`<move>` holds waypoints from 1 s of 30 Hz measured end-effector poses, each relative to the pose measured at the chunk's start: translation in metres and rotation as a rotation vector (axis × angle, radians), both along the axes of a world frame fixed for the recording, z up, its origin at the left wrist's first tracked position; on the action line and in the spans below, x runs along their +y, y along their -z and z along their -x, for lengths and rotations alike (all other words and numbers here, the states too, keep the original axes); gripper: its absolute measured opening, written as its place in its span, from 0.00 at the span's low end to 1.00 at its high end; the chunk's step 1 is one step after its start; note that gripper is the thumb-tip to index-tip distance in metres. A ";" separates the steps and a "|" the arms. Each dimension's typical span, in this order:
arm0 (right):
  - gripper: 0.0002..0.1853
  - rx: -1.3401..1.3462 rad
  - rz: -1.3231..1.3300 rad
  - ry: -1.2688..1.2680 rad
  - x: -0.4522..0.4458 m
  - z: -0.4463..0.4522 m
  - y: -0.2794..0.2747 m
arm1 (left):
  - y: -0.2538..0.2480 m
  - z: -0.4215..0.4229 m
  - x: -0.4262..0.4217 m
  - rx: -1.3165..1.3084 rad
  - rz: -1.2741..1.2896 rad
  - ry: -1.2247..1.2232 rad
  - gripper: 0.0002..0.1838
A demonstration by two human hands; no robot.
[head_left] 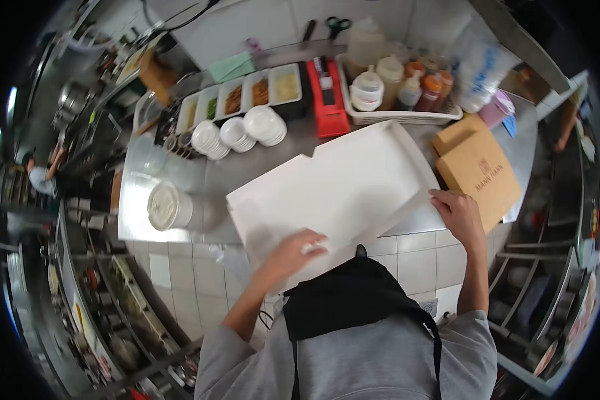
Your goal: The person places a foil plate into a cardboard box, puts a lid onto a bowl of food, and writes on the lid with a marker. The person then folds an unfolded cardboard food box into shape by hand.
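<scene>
A large white cardboard sheet [340,183], with its right side folded up, lies tilted across the front of the steel table and reaches past its edge toward my apron. My right hand [459,212] pinches the raised right edge of the cardboard between thumb and fingers. Over the lower left part of the sheet is my left hand [293,257], blurred, its fingers pointing right; whether they grip the cardboard is unclear. Just right of the sheet stands a brown printed box [480,173].
White trays of food [258,90], stacked white bowls [265,125], a red dispenser [328,100] and a basket of sauce bottles [407,117] line the table's back. A lidded tub [169,207] stands at the left. Another person [43,177] is far left.
</scene>
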State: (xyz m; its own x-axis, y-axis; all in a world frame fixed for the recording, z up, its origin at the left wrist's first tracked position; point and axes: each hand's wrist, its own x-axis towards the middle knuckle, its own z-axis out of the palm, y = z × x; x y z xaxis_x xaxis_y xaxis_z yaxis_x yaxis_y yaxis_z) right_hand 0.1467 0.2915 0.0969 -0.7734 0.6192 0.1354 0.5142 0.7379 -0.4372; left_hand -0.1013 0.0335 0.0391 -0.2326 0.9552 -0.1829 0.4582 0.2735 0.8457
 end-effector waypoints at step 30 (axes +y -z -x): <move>0.10 0.112 0.303 -1.063 -0.135 0.355 0.119 | 0.072 0.068 -0.064 -0.021 -0.360 -1.127 0.07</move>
State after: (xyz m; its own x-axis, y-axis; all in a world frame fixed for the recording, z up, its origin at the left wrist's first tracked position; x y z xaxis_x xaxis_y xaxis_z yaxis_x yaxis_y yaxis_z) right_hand -0.2082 0.1564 -0.0225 -0.9231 -0.3327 0.1928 -0.3704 0.6343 -0.6786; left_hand -0.1697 -0.0303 -0.0325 -0.9767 0.2107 0.0407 0.0959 0.2589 0.9611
